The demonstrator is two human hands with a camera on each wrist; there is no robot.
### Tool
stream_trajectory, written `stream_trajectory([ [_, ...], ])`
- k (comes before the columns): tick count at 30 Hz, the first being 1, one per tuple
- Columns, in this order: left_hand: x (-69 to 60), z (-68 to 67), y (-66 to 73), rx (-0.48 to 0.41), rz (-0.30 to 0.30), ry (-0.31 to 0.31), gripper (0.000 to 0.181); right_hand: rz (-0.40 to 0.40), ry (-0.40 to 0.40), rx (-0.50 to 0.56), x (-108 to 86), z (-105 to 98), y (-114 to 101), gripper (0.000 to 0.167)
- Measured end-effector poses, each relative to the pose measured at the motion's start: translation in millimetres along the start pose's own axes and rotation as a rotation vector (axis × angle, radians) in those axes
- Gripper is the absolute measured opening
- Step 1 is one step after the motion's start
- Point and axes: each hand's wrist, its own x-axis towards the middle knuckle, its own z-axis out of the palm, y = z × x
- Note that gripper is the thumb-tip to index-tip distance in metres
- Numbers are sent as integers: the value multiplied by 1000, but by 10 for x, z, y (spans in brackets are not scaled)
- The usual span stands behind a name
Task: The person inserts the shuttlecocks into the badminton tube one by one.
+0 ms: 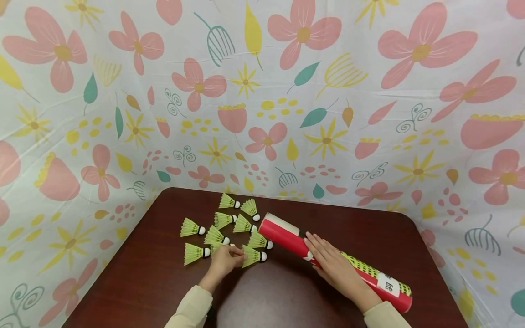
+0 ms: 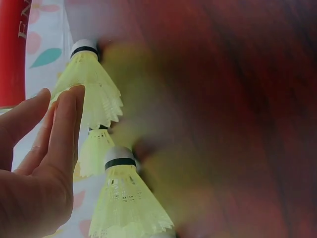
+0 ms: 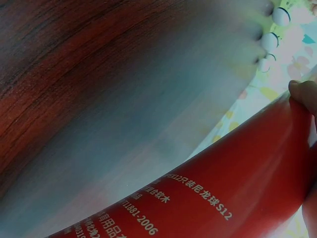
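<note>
Yellow shuttlecocks with white heads and black bands lie in a group on the left half of the table. At the group's near right, my left hand (image 1: pixel 227 260) pinches the feathered edge of one shuttlecock (image 1: pixel 255 256), thumb on one side and fingertips on the other. In the left wrist view that shuttlecock (image 2: pixel 85 74) lies just past the fingertips. My right hand (image 1: pixel 334 266) holds a long red shuttlecock tube (image 1: pixel 283 233) from above, fingers over it. The tube slants, its far left end close to the shuttlecocks. Printed characters show on the tube (image 3: pixel 237 173) in the right wrist view.
Several other shuttlecocks (image 1: pixel 192 228) lie left of and behind the left hand, some overlapping. The dark brown table (image 1: pixel 262 296) has rounded far corners. A flower-printed cloth (image 1: pixel 254 114) hangs behind the table and along its sides.
</note>
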Motion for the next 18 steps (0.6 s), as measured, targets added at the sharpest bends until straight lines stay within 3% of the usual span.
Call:
stream_trajectory([
  [9,-19,0,-17,-47,13,-11,10,-8,9,-8,-13,15,5,103],
  [18,-31,-78,8,6,81,-14,9,11,5,1,-27,31,7,102],
])
